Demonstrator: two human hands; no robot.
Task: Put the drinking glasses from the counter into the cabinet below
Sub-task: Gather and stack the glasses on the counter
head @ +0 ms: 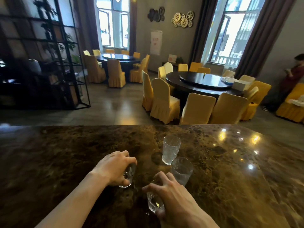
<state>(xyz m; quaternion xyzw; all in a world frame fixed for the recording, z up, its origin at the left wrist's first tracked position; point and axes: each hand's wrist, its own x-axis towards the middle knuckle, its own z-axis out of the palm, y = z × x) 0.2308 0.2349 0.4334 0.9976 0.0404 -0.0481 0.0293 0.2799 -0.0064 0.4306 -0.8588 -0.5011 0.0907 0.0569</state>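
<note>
While both hands close in at once, the polished brown marble-patterned surface carries four clear drinking glasses in all. Left hand is wrapped from above around a short clear faceted glass, fingers curled over its rim, its base apparently on the stone. Right hand grips a second short clear glass the same way, nearer the front edge. Just beyond the right hand stands a tall clear textured tumbler, untouched, and behind that, close beside it, a taller clear ribbed tumbler, also free.

So it looks like early going: nothing visibly stowed, two glasses gripped and ready to go down, two waiting. The cabinet below is out of view, so I cannot say whether any glass is already inside.

As for writing: no brand or label shows on any glass. A pale poster on the far wall bears red marks, too small to read.
</note>
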